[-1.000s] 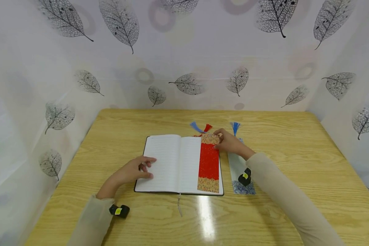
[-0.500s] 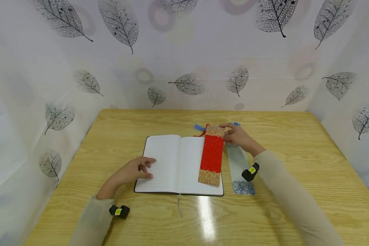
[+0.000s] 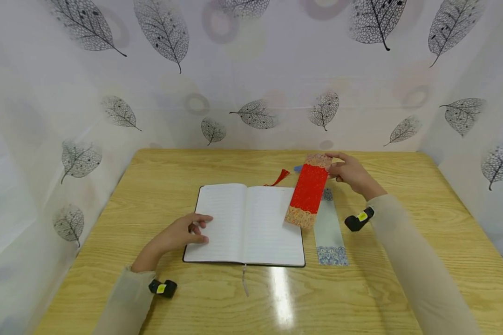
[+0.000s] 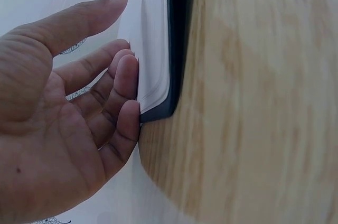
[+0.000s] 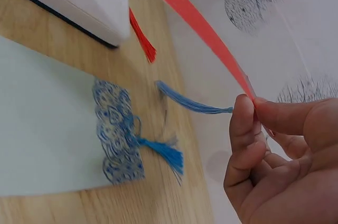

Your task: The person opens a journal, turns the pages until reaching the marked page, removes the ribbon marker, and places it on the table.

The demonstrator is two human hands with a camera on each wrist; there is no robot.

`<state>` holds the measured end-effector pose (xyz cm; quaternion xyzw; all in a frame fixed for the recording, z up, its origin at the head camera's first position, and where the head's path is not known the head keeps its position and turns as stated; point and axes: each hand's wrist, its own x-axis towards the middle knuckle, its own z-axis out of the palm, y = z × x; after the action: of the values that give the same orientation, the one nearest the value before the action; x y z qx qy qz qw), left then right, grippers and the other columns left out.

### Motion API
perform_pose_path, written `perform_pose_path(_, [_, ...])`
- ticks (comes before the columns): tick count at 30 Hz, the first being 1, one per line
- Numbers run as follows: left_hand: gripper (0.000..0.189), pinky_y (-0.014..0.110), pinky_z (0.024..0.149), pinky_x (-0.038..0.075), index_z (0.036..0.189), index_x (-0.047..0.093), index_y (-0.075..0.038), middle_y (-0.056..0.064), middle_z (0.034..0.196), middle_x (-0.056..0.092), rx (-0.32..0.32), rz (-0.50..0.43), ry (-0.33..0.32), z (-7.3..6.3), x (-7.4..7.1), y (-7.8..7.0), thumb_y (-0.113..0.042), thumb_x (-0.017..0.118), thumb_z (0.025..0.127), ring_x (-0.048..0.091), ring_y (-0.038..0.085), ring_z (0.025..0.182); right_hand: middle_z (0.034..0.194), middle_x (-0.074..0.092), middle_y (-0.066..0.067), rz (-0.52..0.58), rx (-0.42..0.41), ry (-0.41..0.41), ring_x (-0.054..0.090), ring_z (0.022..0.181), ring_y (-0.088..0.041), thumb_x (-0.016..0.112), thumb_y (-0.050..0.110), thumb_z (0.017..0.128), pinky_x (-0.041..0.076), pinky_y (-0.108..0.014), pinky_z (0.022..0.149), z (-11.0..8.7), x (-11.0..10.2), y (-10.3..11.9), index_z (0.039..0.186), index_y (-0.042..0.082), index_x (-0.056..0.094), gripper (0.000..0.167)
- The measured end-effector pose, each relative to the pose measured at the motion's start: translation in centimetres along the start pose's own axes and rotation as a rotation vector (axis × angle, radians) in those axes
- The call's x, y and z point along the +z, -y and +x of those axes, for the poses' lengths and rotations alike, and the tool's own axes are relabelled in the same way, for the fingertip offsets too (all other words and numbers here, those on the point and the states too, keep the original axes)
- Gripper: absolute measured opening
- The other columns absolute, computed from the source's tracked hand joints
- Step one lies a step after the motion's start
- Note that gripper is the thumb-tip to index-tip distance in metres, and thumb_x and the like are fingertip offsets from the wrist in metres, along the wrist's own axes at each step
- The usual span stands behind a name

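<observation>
My right hand (image 3: 352,174) pinches the top corner of a red bookmark (image 3: 308,190) with gold patterned ends, between thumb and fingers. It is lifted and tilted, its lower end overlapping the right page of an open lined notebook (image 3: 222,228). A light blue tassel (image 5: 195,105) hangs by the pinching fingers in the right wrist view. My left hand (image 3: 178,236) rests at the notebook's left page, fingers loosely bent; in the left wrist view its fingertips (image 4: 127,76) touch the page edges. A pale bookmark (image 3: 330,228) with blue patterned ends lies right of the notebook.
A red tassel (image 3: 282,177) sticks out past the notebook's top edge. The pale bookmark's bright blue tassel (image 5: 163,155) lies on the wooden table (image 3: 402,260). A grey ribbon (image 3: 245,281) hangs from the notebook's bottom. Leaf-patterned cloth (image 3: 276,70) stands behind the table.
My right hand has lifted the red bookmark off the right page and carried it up and to the right, partly over the pale bookmark. The left hand and notebook have stayed still.
</observation>
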<state>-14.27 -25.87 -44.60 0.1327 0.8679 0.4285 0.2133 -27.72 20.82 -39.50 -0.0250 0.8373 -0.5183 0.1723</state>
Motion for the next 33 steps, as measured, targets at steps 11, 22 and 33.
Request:
perform_pose_path(11, [0.057, 0.022, 0.069, 0.042, 0.134, 0.054, -0.001, 0.010, 0.103, 0.052, -0.002, -0.002, 0.005, 0.0, 0.0, 0.0, -0.020, 0.074, 0.085, 0.048, 0.018, 0.083, 0.087, 0.054, 0.009, -0.015, 0.070, -0.051, 0.055, 0.071, -0.004, 0.042, 0.017, 0.102, 0.044, -0.025, 0.066, -0.7, -3.9, -2.8, 0.155, 0.010, 0.016, 0.060])
perform_pose_path(22, [0.056, 0.022, 0.068, 0.041, 0.134, 0.054, -0.001, 0.009, 0.102, 0.052, -0.006, 0.004, 0.001, 0.1, 0.0, -0.2, -0.018, 0.074, 0.085, 0.047, 0.019, 0.082, 0.096, 0.052, 0.010, -0.022, 0.104, 0.010, 0.056, 0.076, -0.006, 0.041, 0.019, 0.104, 0.044, -0.026, 0.068, -2.0, -6.6, -5.1, 0.155, 0.006, 0.012, 0.060])
perform_pose_path(33, [0.056, 0.022, 0.068, 0.043, 0.134, 0.054, -0.001, 0.010, 0.103, 0.053, -0.002, 0.007, 0.004, 0.1, 0.0, -0.1, -0.019, 0.075, 0.084, 0.049, 0.017, 0.081, 0.088, 0.046, 0.002, -0.118, 0.063, 0.143, 0.042, 0.070, -0.013, 0.038, 0.016, 0.104, 0.040, -0.031, 0.065, -3.8, -8.5, -6.4, 0.152, 0.003, 0.020, 0.053])
